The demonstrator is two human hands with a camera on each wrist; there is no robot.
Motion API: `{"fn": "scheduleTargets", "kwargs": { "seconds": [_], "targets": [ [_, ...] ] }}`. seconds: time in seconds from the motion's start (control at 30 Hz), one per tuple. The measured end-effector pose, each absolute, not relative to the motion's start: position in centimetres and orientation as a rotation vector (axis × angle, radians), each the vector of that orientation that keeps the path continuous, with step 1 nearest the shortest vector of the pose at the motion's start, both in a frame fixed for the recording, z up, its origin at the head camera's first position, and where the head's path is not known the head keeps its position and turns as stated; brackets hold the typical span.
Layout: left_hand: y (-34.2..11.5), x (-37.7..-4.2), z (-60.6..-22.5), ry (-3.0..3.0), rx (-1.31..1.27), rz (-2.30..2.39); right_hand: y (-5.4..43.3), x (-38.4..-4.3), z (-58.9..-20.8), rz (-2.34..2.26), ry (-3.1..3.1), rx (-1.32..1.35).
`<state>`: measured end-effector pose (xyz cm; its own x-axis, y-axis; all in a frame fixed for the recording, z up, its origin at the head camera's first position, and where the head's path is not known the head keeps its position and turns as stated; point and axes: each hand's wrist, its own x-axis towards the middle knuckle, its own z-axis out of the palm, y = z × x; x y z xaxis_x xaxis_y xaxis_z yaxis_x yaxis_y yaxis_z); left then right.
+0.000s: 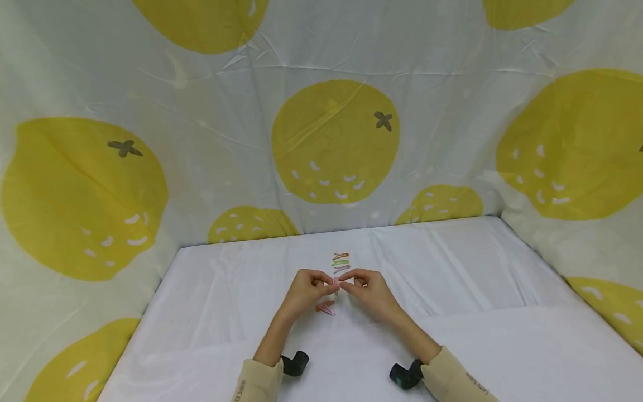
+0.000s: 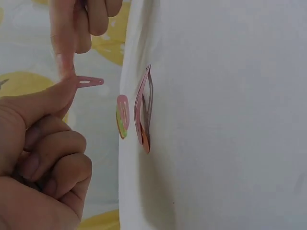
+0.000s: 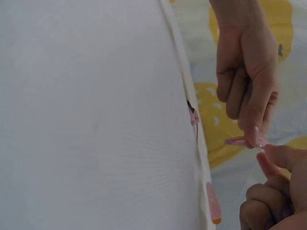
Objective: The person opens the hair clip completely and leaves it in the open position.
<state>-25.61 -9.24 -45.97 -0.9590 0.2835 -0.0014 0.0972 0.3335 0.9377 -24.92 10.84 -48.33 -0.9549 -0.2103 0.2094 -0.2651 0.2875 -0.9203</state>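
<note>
A pink snap hair clip (image 1: 336, 282) is held up between two hands above the white cloth. My left hand (image 1: 306, 291) pinches it between thumb and index finger, and its pointed end (image 2: 96, 81) sticks out past the fingertips. At the clip's other end, the thumb and index finger of my right hand (image 1: 373, 293) pinch it; the fingertips hide part of it. Just beyond the hands lie an orange clip (image 1: 341, 255), a green clip (image 1: 340, 262) and another pink clip (image 1: 342, 269) in a row. Below the left hand, a pink clip (image 1: 326, 310) lies against an orange one (image 1: 321, 306).
White cloth (image 1: 452, 268) with creases covers the table. A hanging curtain with yellow fruit prints (image 1: 335, 142) encloses the back and sides. Black devices (image 1: 295, 364) are worn at both wrists, by the beige sleeves (image 1: 258, 382).
</note>
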Motion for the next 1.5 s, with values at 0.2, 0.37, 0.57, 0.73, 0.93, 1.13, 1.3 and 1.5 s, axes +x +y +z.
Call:
{"fn": "scheduleTargets", "kwargs": {
  "seconds": [0.2, 0.37, 0.57, 0.73, 0.93, 1.13, 1.3, 1.5],
  "targets": [
    [-8.9, -25.1, -45.4, 2.431, 0.421, 1.585, 11.0, -24.8, -47.9, 1.852, -2.44, 0.497],
    [-8.7, -25.1, -45.6, 2.444, 0.426, 1.588, 11.4, -24.9, -47.8, 1.889, -2.399, 0.463],
    [-9.2, -25.3, -45.7, 2.486, 0.446, 1.583, 11.9, -25.3, -48.1, 1.886, -2.39, 0.447],
    [-9.6, -25.6, -45.6, 2.556, 0.444, 1.622, 12.2, -25.6, -48.1, 1.821, -2.399, 0.466],
    [-9.5, -25.7, -45.7, 2.545, 0.459, 1.716, 12.4, -25.7, -48.2, 1.817, -2.402, 0.478],
    [-9.6, -25.7, -45.7, 2.542, 0.453, 1.823, 12.6, -25.6, -48.1, 1.823, -2.329, 0.51],
    [-9.7, -25.7, -45.8, 2.55, 0.475, 1.915, 12.6, -25.7, -48.2, 1.799, -2.285, 0.529],
    [-9.7, -25.8, -45.9, 2.536, 0.5, 1.939, 12.8, -25.7, -48.4, 1.788, -2.228, 0.59]
  ]
}}
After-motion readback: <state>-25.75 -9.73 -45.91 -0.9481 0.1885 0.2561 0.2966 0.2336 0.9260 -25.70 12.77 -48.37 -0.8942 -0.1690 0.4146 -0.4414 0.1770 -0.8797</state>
